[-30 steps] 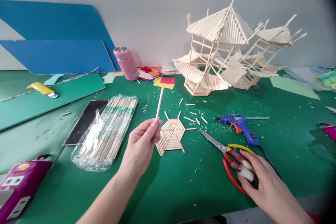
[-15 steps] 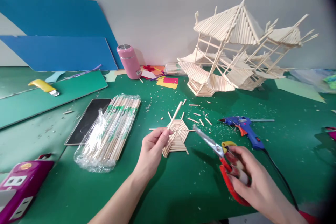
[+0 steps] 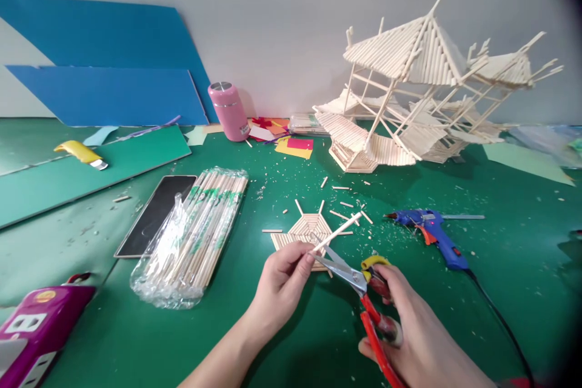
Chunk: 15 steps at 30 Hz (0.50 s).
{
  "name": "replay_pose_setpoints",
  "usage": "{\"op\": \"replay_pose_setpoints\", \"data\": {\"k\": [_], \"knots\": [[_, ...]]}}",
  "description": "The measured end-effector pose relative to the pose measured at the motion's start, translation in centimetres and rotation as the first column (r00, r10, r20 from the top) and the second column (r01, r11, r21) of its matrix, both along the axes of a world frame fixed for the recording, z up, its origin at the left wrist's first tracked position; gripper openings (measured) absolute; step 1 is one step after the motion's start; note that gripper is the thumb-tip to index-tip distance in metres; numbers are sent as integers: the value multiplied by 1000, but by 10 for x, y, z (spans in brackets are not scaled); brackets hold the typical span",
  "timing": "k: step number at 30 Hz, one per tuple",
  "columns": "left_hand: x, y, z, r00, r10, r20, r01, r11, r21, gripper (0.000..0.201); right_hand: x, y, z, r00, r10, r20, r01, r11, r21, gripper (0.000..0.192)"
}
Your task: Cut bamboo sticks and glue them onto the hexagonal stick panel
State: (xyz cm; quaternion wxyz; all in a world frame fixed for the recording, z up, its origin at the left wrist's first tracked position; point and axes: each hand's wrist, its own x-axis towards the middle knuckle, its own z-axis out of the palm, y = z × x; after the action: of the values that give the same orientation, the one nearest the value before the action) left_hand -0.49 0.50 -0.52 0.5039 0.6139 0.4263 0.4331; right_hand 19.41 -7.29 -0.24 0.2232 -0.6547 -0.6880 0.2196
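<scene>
Between the thumb and fingers of my left hand (image 3: pixel 284 282) is a thin wooden stick (image 3: pixel 341 230), slanting up to the right. My right hand (image 3: pixel 409 315) grips the red and yellow handles of a pair of scissors (image 3: pixel 350 276). The scissor blades are parted, with the stick between them close to my left fingertips. Below and behind lies a web-like panel of short sticks (image 3: pixel 309 225), partly hidden by my left hand and the blades. Several cut stick pieces (image 3: pixel 341 188) are scattered beyond it.
A blue glue gun (image 3: pixel 431 227) lies at right, its cord running to the front. A stick-built pavilion model (image 3: pixel 400 54) stands at the back. To the left are a bag of sticks (image 3: pixel 204 224), a dark phone-like slab (image 3: pixel 154 212), a purple power strip (image 3: pixel 40 321), a yellow cutter (image 3: pixel 79 151) and a pink flask (image 3: pixel 228 112).
The scissors have come left, and their spread blades now straddle the stick. My left hand has tilted the stick from steep to a flatter slant rightward. The view has shifted slightly.
</scene>
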Motion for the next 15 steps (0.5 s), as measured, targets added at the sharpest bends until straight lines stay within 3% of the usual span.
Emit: {"op": "replay_pose_setpoints", "data": {"k": [7,15], "knots": [[0,-4,3,996,-72,-57,79,987,137,16,-9,4,5,991,-56,-124,39,990,-133,71],[2,-3,6,992,-79,-94,94,981,170,17,-8,0,-5,992,-46,-119,36,996,-80,70]]}}
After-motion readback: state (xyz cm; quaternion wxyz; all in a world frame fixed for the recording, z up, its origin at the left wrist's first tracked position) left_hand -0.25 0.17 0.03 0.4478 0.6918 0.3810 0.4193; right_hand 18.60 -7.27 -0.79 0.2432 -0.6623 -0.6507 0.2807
